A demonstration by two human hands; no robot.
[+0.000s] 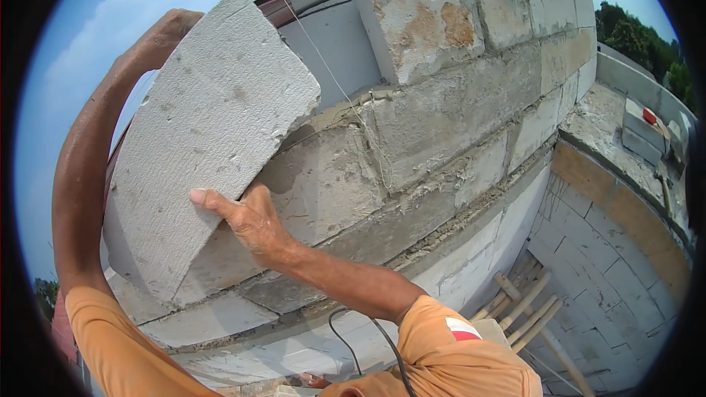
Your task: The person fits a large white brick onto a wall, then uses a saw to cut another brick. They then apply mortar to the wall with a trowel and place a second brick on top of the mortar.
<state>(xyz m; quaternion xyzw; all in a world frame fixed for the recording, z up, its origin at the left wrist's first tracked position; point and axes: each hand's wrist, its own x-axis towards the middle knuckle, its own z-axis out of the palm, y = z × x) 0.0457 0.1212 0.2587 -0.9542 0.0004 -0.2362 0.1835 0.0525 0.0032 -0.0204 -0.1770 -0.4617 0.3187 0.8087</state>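
A large pale aerated concrete block [209, 136] is held up tilted in front of the wall, its right edge rough and chipped. My left hand [182, 23] grips it by the upper left edge, with the fingertips hidden behind it. Lower down, my right hand [254, 222] clasps the right edge, thumb on the front face and fingers underneath. Behind the block runs a block wall [448, 106] with mortar smeared over its joints. On the top course, a mortar-stained block [423, 26] stands to the right of a gap.
A thin string [327, 66] hangs across the gap and down the wall. At the right, a ledge [599, 114] bears grey blocks [643, 132] and a red-ended tool [650, 116]. Bamboo poles [526, 301] stick out below. A black cable [390, 342] loops near my right sleeve.
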